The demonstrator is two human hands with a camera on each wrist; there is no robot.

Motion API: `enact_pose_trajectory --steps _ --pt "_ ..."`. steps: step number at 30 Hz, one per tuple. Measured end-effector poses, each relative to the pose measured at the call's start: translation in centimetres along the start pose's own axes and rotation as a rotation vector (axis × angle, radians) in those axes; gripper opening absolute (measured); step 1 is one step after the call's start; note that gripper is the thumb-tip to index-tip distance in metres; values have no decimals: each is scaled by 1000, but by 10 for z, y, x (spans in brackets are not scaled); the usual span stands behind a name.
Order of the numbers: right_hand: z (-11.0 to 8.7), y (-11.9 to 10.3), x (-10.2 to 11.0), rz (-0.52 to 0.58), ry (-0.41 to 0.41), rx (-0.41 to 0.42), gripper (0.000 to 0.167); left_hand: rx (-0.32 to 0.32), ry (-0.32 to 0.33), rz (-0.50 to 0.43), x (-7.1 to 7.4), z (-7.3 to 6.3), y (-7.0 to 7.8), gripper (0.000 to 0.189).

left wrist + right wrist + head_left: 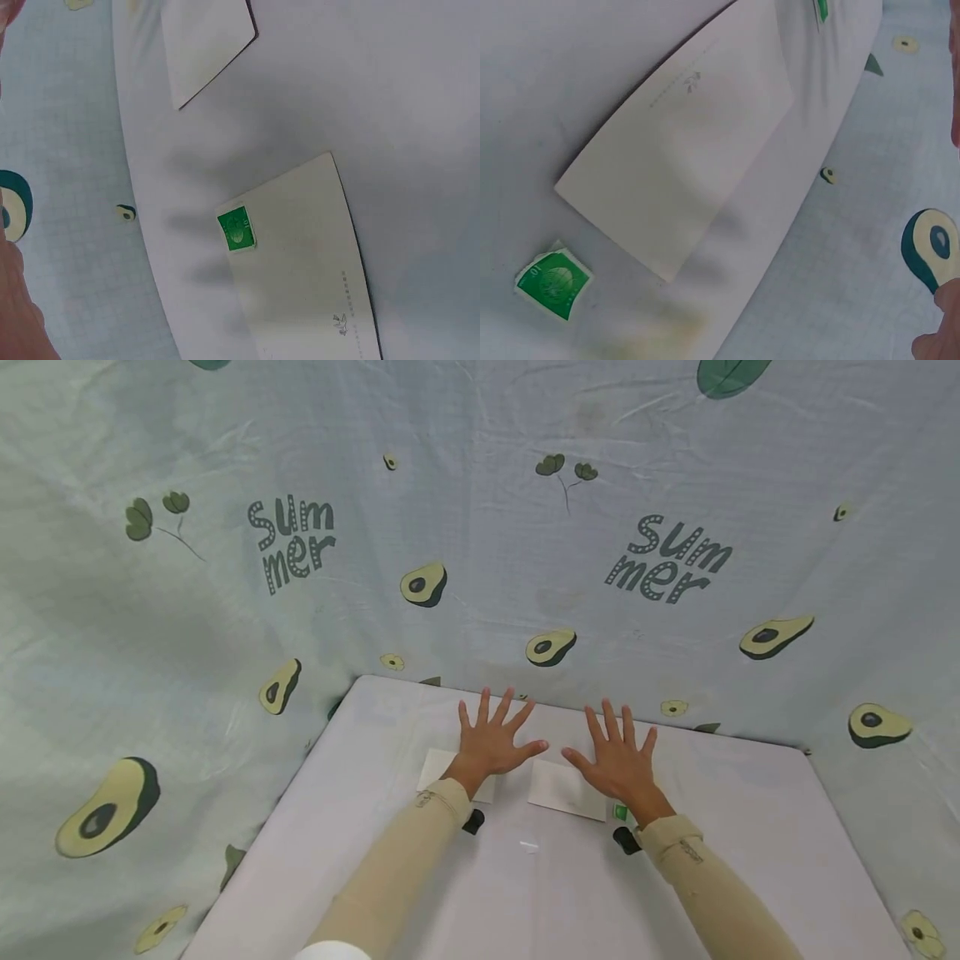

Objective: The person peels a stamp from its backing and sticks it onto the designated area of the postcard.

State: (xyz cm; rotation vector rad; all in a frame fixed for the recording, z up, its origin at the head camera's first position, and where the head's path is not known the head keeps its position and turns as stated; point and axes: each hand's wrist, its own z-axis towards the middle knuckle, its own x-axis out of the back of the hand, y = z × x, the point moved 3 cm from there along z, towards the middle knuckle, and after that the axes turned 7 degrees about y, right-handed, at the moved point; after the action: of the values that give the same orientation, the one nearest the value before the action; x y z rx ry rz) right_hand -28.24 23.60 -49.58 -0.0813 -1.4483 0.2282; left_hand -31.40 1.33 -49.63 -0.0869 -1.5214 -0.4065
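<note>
My left hand [491,747], fingers straight and spread, hovers over or near a white envelope or card [435,768], which the forearm partly hides. In the left wrist view, that envelope or card [300,277] bears a green postage stamp [237,229] at one corner and a small printed bird. The right hand [621,766] is also spread, beside a second white envelope or card [562,792]. A loose green postage stamp [553,285] lies off this one's corner, near the right wrist. Neither hand holds anything.
Everything lies on a white table [750,827]. A hanging cloth [480,527] printed with avocados and lettering surrounds its back and sides. One dark object [474,821] appears by the left wrist, another dark object [627,840] by the right. A small shiny mark [528,846] shows between the forearms.
</note>
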Motion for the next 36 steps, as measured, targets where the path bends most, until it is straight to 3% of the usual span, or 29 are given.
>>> enact_pose_trajectory --steps 17,23,36 --pt "-24 31 -11 17 -12 -28 101 -16 -23 19 -32 -8 21 87" --pt "-33 39 -28 16 -16 -15 100 -33 -30 -16 -40 -15 23 88" --pt "-60 60 -51 103 -73 -32 95 -75 -64 -98 -72 -31 25 89"
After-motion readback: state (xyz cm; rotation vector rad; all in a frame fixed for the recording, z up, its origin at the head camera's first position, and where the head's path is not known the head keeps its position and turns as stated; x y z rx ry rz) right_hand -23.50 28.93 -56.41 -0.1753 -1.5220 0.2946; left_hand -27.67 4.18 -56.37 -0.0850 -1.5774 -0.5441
